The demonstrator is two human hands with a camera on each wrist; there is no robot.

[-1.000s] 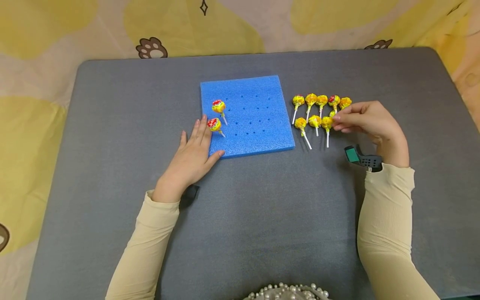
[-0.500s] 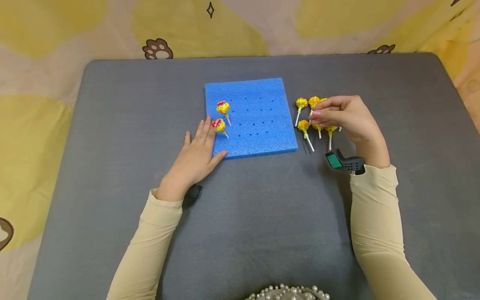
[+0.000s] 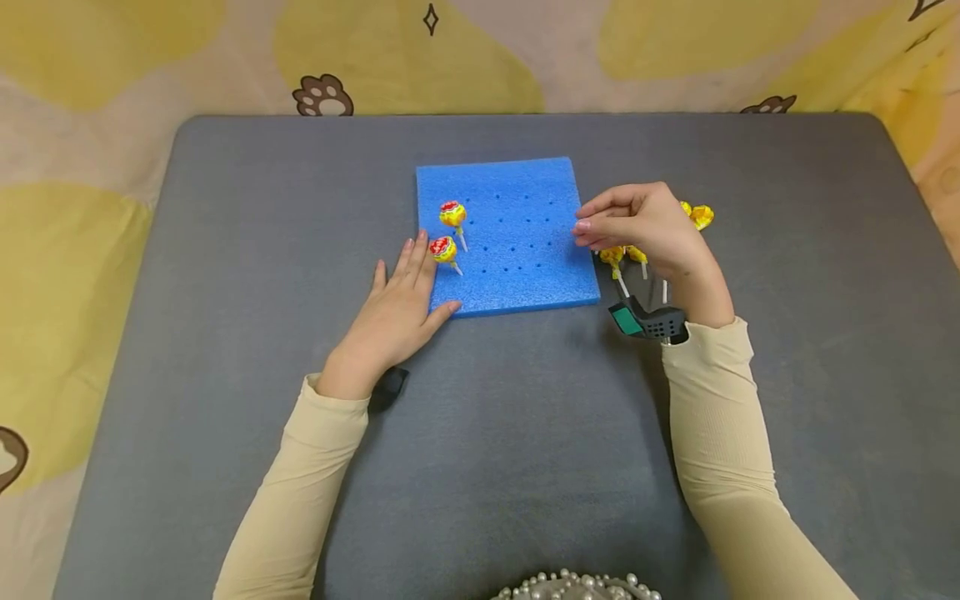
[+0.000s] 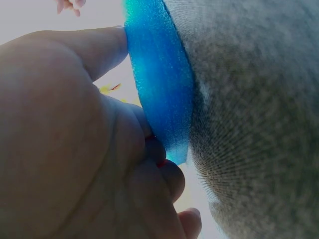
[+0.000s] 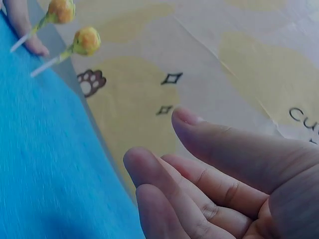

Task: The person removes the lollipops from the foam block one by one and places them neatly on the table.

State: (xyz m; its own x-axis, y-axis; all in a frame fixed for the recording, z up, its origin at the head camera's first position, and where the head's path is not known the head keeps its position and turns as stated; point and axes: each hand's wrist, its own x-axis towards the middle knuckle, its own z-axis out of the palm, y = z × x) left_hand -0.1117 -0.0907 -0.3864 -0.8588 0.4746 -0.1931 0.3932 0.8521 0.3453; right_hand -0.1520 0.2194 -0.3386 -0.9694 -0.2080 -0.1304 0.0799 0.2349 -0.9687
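A blue foam board point(image 3: 525, 287) with rows of small holes lies on the table. Two lollipops, an upper one point(image 3: 452, 213) and a lower one point(image 3: 442, 249), stand in its left side on white sticks, leaning a little. My left hand point(image 3: 393, 321) rests at the board's left front corner, fingers extended along the left edge and thumb on the front edge. Over the board's right edge hovers my right hand point(image 3: 645, 229). In the right wrist view its thumb point(image 5: 219, 134) and fingers are apart, with nothing seen between them.
More yellow-wrapped lollipops, such as a front one point(image 3: 612, 255) and a far one point(image 3: 702, 217), lie right of the board, partly hidden under my right hand. The grey table point(image 3: 510, 433) ends at a patterned cloth point(image 3: 570, 50) behind.
My right hand has moved left from the far end of the lollipop rows to the board's right edge. The left hand keeps its place on the board; the view has shifted slightly.
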